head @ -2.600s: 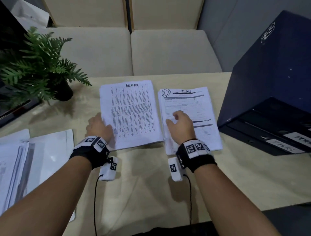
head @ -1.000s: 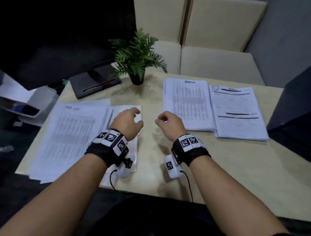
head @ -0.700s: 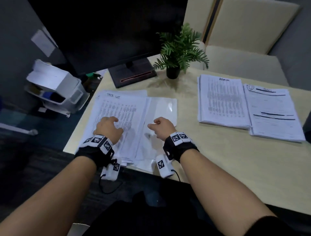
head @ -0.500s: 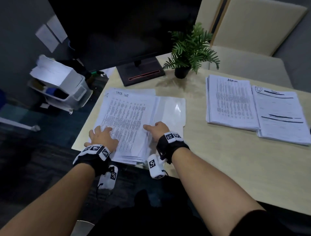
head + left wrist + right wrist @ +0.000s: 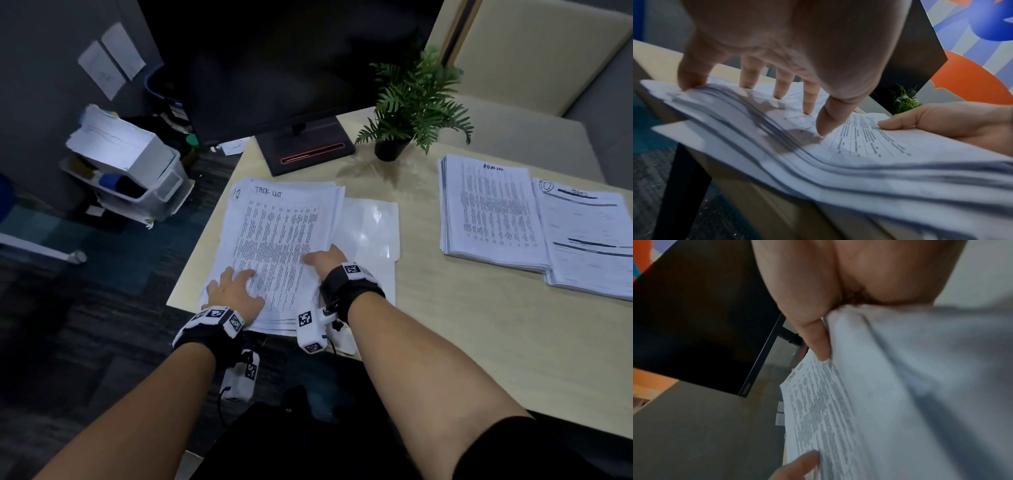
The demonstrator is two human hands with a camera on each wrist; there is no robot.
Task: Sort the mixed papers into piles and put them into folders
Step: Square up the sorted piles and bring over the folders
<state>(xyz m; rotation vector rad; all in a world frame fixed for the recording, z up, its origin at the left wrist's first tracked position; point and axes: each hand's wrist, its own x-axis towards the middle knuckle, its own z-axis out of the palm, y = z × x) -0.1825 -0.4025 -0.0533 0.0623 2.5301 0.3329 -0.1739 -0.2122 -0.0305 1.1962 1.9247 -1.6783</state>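
Before the black monitor (image 5: 274, 61), a wavy stack of white printed papers (image 5: 277, 240), overlapping a glossy clear folder (image 5: 373, 226), is pressed by spread fingers of the left hand (image 5: 233, 291) and apparently pinched by the right hand (image 5: 325, 260).

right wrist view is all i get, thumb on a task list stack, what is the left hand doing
Observer: The left hand presses spread fingertips on the top sheet of the task list stack.
Operator: any folder nearby
Observer: A clear folder lies flat on the table, its left part under the stack.
Operator: other piles
Observer: An ADMIN pile and a forms pile lie side by side farther right.
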